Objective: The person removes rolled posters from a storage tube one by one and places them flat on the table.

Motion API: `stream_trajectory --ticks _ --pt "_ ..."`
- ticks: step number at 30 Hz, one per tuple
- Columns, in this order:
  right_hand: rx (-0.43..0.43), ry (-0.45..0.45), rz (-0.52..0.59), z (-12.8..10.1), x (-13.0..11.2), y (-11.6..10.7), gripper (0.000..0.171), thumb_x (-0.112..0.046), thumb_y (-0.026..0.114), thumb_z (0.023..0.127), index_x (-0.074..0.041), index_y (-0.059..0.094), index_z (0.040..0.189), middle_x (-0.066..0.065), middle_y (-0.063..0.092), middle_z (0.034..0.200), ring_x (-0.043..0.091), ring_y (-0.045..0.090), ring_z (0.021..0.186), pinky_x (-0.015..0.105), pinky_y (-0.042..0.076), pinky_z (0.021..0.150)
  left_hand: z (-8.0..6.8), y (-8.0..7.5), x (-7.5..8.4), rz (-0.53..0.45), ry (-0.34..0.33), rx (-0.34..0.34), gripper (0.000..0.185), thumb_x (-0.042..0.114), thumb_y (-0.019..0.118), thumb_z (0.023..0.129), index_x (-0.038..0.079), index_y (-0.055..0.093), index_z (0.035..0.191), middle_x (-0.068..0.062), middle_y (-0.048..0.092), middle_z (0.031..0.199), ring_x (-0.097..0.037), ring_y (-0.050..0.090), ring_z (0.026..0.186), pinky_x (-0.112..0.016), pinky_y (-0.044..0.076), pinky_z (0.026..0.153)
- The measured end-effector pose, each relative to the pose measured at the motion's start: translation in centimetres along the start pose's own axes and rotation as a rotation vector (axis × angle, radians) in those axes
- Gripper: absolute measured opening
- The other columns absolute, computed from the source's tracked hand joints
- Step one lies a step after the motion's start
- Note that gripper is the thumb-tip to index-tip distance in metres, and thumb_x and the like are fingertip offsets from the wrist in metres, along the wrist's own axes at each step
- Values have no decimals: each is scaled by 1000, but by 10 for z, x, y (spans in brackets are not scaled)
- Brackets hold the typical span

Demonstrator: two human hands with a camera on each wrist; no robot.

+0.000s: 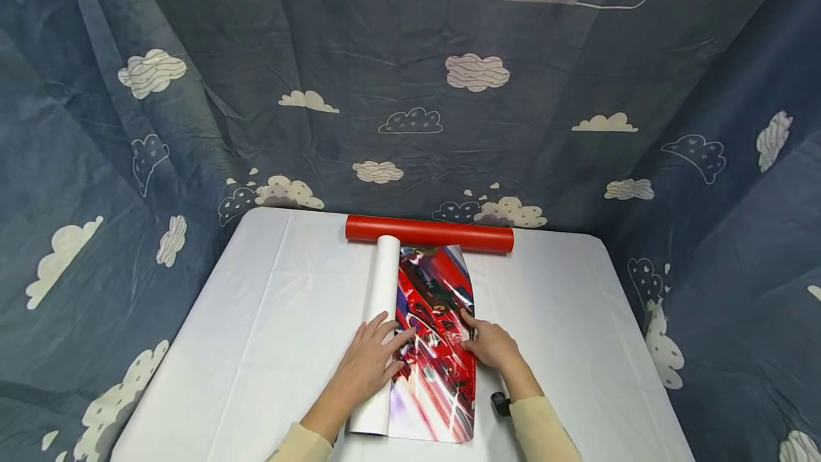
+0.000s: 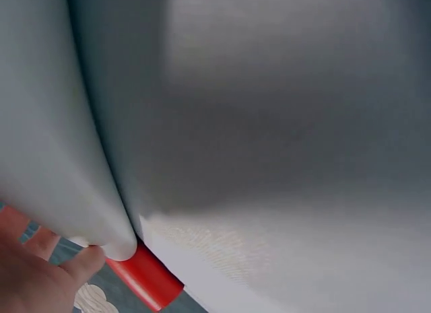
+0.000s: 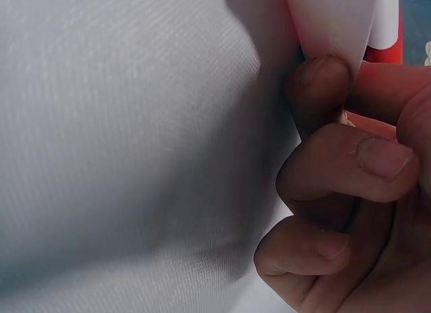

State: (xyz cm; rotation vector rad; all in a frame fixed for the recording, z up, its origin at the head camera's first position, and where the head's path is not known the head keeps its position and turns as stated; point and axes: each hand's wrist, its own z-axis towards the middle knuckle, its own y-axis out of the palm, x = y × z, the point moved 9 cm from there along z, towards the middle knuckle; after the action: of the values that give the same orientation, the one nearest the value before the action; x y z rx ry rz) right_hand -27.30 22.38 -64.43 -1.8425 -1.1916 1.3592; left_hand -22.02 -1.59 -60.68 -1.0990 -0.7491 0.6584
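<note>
Left hand (image 1: 368, 358) lies flat on the half-rolled glossy red printed poster (image 1: 436, 348); right hand (image 1: 490, 342) pinches its right edge. Poster lies mid white-clothed table (image 1: 256, 319), cloud-patterned blue curtains (image 1: 410, 91) behind. Only the head view shows the red cardboard tube (image 1: 430, 232) whole.

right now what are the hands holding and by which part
Both are on the glossy poster. The right hand pinches its right edge; the left hand lies with straight fingers over the rolled left side, pressing rather than gripping it.
</note>
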Motion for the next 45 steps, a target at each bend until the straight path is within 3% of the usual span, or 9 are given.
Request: stream_trajectory --ticks 7,13,17,21,26,31,36,41,45 --pt "-13 26 5 -3 4 -1 75 -31 79 95 -23 46 162 32 63 142 48 65 121 64 55 94 2 -6 3 80 18 56 65 26 83 87 37 61 147 -8 64 138 -37 51 145 -54 52 107" --pt "-8 33 19 -6 8 -4 75 -31 79 95 -23 46 162 33 63 142 50 64 124 64 55 93 1 -10 4 78 18 82 62 20 81 84 38 66 141 -10 62 141 -41 52 142 -56 52 106" --pt "-6 28 25 -8 12 -4 75 -31 79 95 -22 46 162 33 64 139 47 65 120 62 55 90 1 -7 5 105 24 53 53 22 79 88 42 69 136 -8 60 148 -38 50 145 -55 52 108" --pt "-9 30 19 -8 16 -5 75 -32 78 96 -22 45 162 33 64 140 48 65 123 60 55 89 1 0 8 145 76 -6 50 24 80 91 43 69 136 -5 56 158 -33 45 153 -53 51 110" --pt "-10 28 10 -9 23 -7 75 -33 78 97 -22 44 163 34 61 143 53 61 128 65 55 93 -3 1 10 165 113 -34 43 26 76 94 41 71 135 0 64 149 -27 48 152 -50 50 110" --pt "-16 37 16 -10 29 -8 76 -33 77 97 -21 42 163 35 59 146 55 59 130 69 52 98 -3 -4 5 132 75 -23 38 22 67 98 36 73 133 -2 67 142 -28 50 148 -51 52 105" --pt "-12 46 28 -12 30 -10 76 -32 77 97 -22 43 163 34 59 146 51 61 128 68 52 98 -1 -9 1 106 27 5 38 24 67 97 35 72 133 -1 68 138 -30 52 144 -51 54 100" --pt "-7 37 22 -12 31 -12 74 -32 78 97 -22 44 162 34 60 145 50 62 126 68 52 97 1 -11 -1 98 -14 21 38 33 75 95 34 72 132 -4 66 137 -34 53 140 -50 55 93" --pt "-13 31 15 -13 34 -13 75 -32 77 97 -22 43 163 34 59 146 53 60 128 70 52 99 -1 -12 -3 161 -46 6 51 46 78 91 32 68 139 -9 61 140 -39 51 137 -47 55 84"
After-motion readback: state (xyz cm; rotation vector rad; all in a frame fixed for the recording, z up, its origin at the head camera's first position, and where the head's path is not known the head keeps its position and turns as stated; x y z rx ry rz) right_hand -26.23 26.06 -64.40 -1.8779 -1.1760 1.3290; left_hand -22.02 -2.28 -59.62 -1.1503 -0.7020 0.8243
